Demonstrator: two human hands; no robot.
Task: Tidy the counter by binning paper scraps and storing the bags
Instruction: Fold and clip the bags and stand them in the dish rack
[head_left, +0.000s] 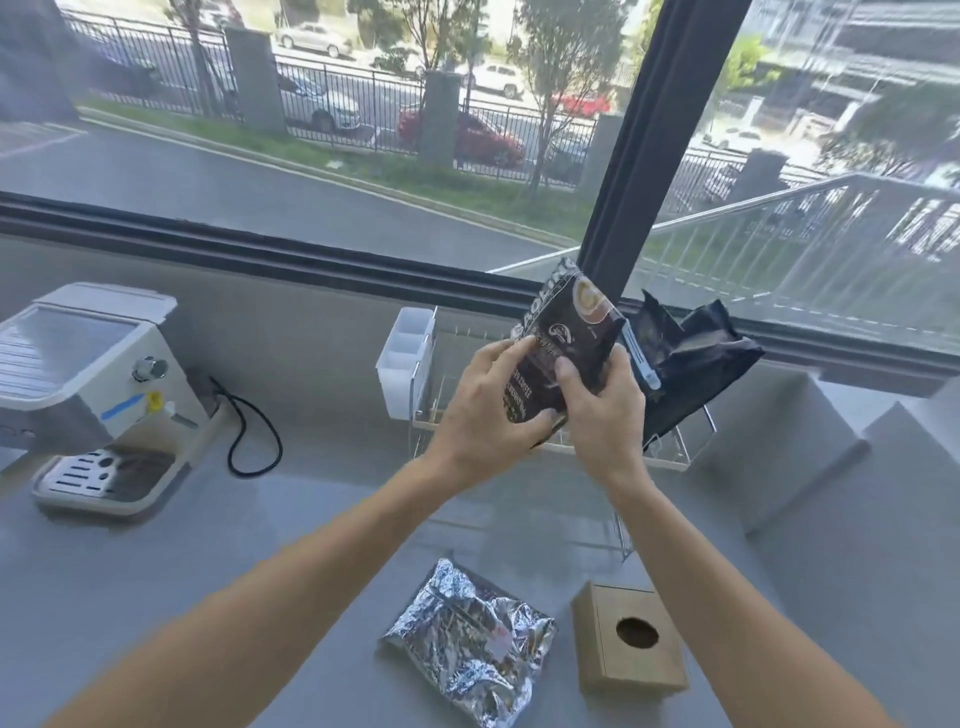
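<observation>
Both hands grip 1 dark coffee bag (566, 343) over the wire rack (670, 457): left hand (488, 410), right hand (602, 410). Likely light, crinkly, slick; hold lower edges.

Desk (291, 525): smooth grey, faint sheen, looks like stone or laminate. Wire rack (670, 457) at back of desk: thin shiny metal rods. Clipped to rack's left end, caddy (408, 358): milky translucent plastic. Above rack, coffee bag (566, 338): dark glossy printed film. Right of it, in rack, black bag (691, 358): crumpled, soft sheen. Nearer than rack, foil bag (472, 639): silver, v. wrinkled, mirror-bright. Right of foil bag, box (628, 639): matt brown cardboard. Far left of rack, coffee machine (88, 384): matt cream plastic, ribbed metal top, perforated metal drip tray.
</observation>
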